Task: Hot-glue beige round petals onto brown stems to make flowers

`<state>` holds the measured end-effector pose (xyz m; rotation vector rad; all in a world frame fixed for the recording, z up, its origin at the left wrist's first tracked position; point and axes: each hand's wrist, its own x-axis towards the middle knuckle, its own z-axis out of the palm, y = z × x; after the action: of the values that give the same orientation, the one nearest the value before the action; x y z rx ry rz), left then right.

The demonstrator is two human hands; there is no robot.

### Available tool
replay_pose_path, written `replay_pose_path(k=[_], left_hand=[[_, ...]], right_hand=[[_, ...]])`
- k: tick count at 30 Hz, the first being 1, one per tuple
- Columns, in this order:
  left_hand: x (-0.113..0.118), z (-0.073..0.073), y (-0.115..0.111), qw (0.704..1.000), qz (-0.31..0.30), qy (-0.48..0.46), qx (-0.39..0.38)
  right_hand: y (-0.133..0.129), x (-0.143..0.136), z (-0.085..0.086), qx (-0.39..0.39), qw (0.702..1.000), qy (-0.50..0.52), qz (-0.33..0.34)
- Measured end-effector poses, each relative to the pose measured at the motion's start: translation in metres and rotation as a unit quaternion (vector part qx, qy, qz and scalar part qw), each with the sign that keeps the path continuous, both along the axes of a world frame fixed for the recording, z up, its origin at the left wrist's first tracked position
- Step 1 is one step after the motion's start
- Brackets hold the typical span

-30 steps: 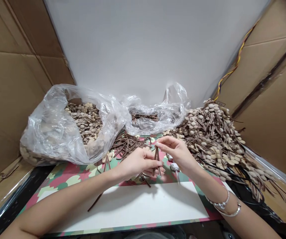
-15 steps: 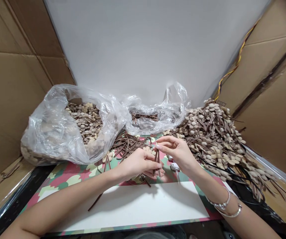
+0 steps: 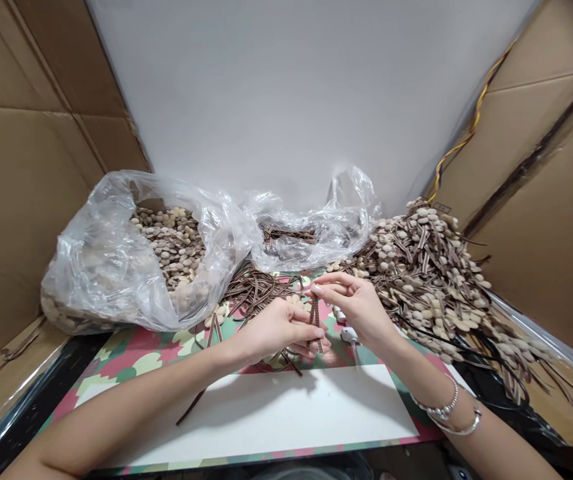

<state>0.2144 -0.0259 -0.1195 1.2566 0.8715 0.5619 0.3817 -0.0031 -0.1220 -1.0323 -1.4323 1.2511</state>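
Observation:
Between my hands hangs a narrow brown ribbon [image 3: 315, 313] with light stitched edges, folded so two strands run downward. My left hand [image 3: 286, 330] pinches the lower strands between thumb and fingers. At the top, my right hand [image 3: 354, 303] holds the ribbon's upper end with thumb and fingertips; whatever else is in that pinch is too small to make out. Behind my left hand lies a tangle of similar ribbons [image 3: 259, 290]. A few flat beige petal-shaped pieces [image 3: 221, 312] sit beside it.
A clear plastic bag [image 3: 111, 267] of beige pieces stands left; another bag [image 3: 311, 247] holds ribbons at the back. A heap of pieces with ribbons [image 3: 426, 267] fills the right. White plugs [image 3: 349, 335] and a black cable [image 3: 506, 370] lie nearby. A white board [image 3: 266, 413] lies in front.
The two ribbon strands have drawn closer together at the top, near my right fingertips. Both hands stay almost in place.

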Motion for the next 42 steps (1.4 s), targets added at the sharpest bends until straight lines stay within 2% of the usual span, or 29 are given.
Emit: replay_pose_path(k=[12,17,19,25,35,42], left_hand=[[0.0,-0.002,0.0,0.999,-0.023,0.027,0.025],[-0.003,0.008,0.002,0.984,0.0,0.106,0.14],[-0.003,0.01,0.002,0.979,0.013,0.129,0.159],[0.0,0.006,0.0,0.981,0.043,0.117,0.146],[0.003,0.005,-0.003,0.989,0.031,0.094,0.113],[0.006,-0.002,-0.005,0.999,0.019,0.033,0.021]], right_hand=[[0.003,0.002,-0.003,-0.01,1.0,0.015,0.007],[0.001,0.001,-0.001,0.002,1.0,0.012,-0.002],[0.0,0.0,-0.001,0.003,1.0,0.015,0.007],[-0.004,-0.003,-0.004,0.018,0.999,0.029,0.007],[-0.005,-0.004,-0.003,0.033,0.999,0.019,-0.021],[-0.006,-0.002,0.001,0.021,0.998,0.027,-0.044]])
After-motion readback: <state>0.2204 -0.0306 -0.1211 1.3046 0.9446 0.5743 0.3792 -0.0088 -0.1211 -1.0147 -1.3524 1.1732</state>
